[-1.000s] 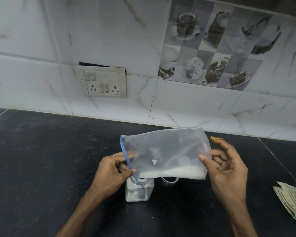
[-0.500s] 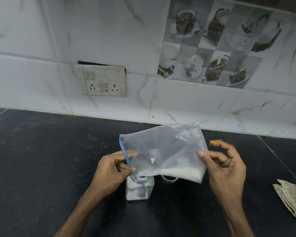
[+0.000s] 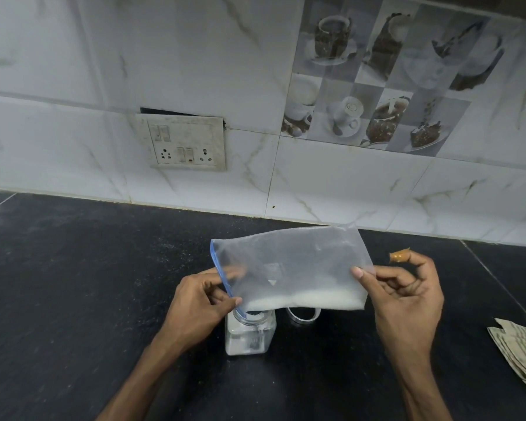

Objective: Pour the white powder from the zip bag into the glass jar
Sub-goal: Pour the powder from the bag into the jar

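Observation:
A clear zip bag (image 3: 289, 262) with a blue zip strip hangs sideways over the black counter, its zip end on the left. White powder (image 3: 304, 299) lies along the bag's lower edge and reaches the low left corner. That corner sits in the mouth of a square glass jar (image 3: 250, 337), which holds white powder at its bottom. My left hand (image 3: 199, 305) pinches the zip end just above the jar. My right hand (image 3: 404, 294) pinches the bag's closed right edge, and one of its fingers wears a tan bandage.
A round metal lid (image 3: 302, 316) lies on the counter just right of the jar, partly behind the bag. A folded cloth (image 3: 521, 349) sits at the right edge. A tiled wall with a switchboard (image 3: 184, 142) runs along the back of the counter (image 3: 73, 284).
My right hand has lifted the bag's right end slightly, and the powder has slid left toward the zip corner over the jar. My left hand stays at the jar mouth.

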`<state>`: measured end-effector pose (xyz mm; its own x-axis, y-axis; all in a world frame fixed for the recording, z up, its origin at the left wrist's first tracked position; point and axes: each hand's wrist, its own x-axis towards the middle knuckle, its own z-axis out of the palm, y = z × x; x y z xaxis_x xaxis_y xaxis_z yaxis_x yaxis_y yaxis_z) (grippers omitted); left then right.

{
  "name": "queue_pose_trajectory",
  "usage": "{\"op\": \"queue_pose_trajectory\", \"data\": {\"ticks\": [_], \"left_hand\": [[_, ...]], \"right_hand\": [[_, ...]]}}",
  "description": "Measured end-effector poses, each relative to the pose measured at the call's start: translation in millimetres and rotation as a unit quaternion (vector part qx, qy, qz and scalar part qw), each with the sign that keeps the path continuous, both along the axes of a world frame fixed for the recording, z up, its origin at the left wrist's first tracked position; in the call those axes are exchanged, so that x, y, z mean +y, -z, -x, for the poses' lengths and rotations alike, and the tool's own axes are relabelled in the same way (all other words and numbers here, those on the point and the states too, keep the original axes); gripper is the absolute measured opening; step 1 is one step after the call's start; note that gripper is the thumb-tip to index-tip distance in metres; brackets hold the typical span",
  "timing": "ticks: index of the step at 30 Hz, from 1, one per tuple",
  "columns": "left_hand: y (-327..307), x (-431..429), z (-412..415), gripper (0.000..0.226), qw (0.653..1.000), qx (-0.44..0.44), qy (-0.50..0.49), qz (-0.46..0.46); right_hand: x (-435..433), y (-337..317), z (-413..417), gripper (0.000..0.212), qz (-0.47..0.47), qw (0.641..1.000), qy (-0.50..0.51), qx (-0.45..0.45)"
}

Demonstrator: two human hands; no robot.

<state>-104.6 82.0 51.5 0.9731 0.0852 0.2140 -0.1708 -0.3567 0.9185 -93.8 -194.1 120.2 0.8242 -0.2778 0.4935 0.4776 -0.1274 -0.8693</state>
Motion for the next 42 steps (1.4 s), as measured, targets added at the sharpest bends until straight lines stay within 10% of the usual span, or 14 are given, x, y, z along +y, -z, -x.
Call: {"op": "queue_pose_trajectory", "data": {"ticks": [42], "left_hand": [[2.9, -3.3, -3.6, 0.056, 1.0, 0.003, 0.006, 0.014]], "right_hand": [[3.9, 4.4, -3.9, 0.024, 0.043, 0.998, 0.026, -0.023]]}}
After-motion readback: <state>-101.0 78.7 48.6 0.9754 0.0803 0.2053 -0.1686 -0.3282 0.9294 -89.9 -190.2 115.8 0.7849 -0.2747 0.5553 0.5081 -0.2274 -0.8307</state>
